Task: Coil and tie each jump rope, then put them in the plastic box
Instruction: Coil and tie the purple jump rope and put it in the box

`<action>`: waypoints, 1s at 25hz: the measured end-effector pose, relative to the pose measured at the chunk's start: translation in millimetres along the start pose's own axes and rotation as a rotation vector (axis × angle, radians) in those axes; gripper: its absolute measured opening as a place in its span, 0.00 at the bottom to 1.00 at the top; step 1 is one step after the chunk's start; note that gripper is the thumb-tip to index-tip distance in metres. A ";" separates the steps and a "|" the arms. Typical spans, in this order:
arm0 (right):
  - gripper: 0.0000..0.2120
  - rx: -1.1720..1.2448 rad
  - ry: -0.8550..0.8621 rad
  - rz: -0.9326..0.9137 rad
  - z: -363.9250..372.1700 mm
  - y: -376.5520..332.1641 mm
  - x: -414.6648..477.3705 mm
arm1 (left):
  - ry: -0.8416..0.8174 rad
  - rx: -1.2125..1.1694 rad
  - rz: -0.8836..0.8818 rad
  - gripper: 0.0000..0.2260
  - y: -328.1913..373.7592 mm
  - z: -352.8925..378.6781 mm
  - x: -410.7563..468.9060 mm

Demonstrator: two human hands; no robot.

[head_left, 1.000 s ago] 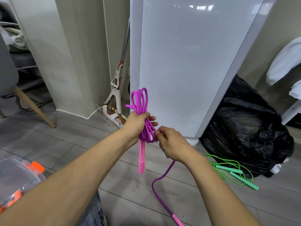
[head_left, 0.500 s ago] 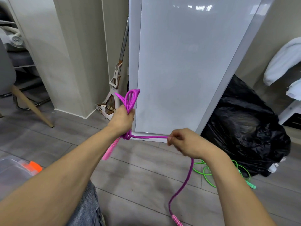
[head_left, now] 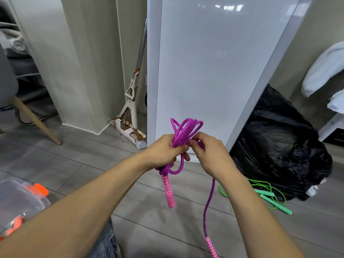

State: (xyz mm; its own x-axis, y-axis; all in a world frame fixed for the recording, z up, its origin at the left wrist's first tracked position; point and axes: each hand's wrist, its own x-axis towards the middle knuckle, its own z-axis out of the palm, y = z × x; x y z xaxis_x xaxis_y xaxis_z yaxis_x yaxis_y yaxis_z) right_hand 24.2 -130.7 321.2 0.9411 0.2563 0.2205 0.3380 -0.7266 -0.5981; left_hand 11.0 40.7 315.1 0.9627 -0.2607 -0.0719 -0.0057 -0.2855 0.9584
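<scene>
Gripping the purple jump rope (head_left: 181, 133): left hand (head_left: 163, 151) fisted round the middle of the coiled bundle, fingers fully curled on it. Bundle is upright, roughly frame centre.

- Loops stick out of the fist at 12 o'clock, fanned slightly toward 1 o'clock.
- Lower loop ends bunch out of the fist at 6 o'clock. One pink handle (head_left: 168, 190) hangs straight down from there, clear of the floor.
- Right hand (head_left: 212, 155) is at 3 o'clock of the bundle, touching it, fingertips pinching a strand against the coil just beside the left thumb.
- Free tail drops from under the right hand toward 6 o'clock and ends in the second pink handle (head_left: 211, 247) near the bottom edge of the frame. Cannot tell whether it touches the floor.
- No finished knot visible on the coil; any wrap is partly hidden by the fingers.

Green jump rope (head_left: 268, 194) lies loose on the floor at 4 o'clock of the right hand, uncoiled, both handles side by side, just beside the black bag (head_left: 279, 146).

Plastic box (head_left: 18, 202), clear with orange latches, sits at 8 o'clock at the frame's left edge, well apart from both hands.

White panel (head_left: 214, 71) stands directly behind the coil; a mop (head_left: 130, 108) leans at 11 o'clock.
</scene>
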 end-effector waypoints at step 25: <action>0.14 0.073 0.016 0.172 -24.8 25.2 3.1 | 0.505 -0.655 -0.138 0.05 -5.6 -37.5 13.1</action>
State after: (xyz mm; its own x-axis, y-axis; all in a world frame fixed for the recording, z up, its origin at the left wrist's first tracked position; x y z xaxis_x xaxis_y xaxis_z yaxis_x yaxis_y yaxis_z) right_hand 35.4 -164.0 326.0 0.9850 0.1218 0.1221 0.1725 -0.7108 -0.6819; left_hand 33.8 73.5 319.1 0.9496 0.2259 -0.2171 0.1291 0.3491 0.9281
